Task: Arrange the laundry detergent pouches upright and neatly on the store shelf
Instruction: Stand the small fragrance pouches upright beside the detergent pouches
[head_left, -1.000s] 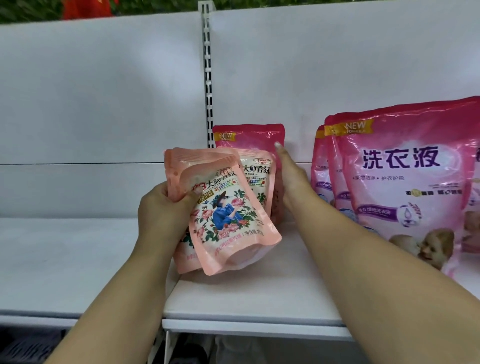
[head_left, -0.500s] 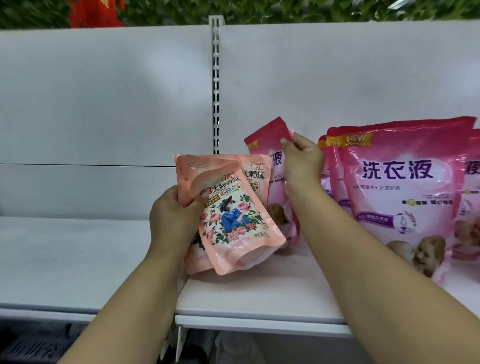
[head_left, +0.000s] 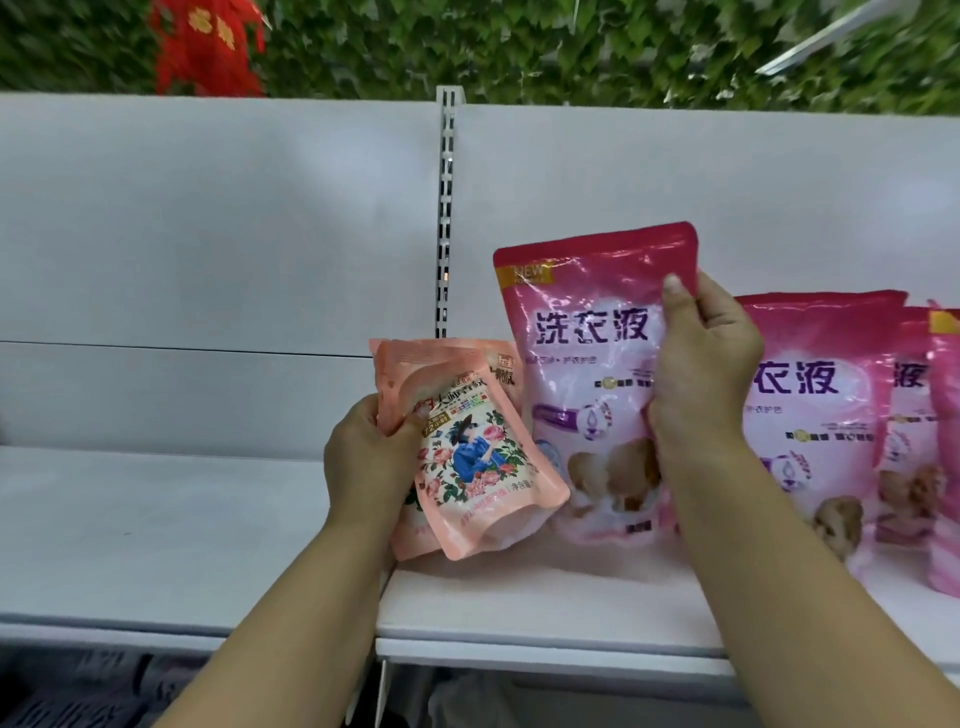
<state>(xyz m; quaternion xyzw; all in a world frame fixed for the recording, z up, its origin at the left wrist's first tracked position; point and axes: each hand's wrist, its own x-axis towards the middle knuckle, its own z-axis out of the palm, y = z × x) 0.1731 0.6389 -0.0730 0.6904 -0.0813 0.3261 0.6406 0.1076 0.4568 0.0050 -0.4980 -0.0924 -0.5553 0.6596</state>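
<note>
Head view, what do the hands have?
— Left hand (head_left: 371, 457) clutches two peach floral pouches (head_left: 467, 457), tilted, at the shelf (head_left: 519, 613) joint. Right hand (head_left: 701, 364) grips a big pink pouch (head_left: 587, 374) by its right edge, upright.
— And the rest?
— More pink pouches (head_left: 826, 415) stand on the shelf just right.

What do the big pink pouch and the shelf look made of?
Big pink pouch: looks like soft glossy plastic film; it shows wrinkles and bright glare streaks. Shelf: smooth matt white, probably painted metal, judging by the thin folded front edge.
</note>
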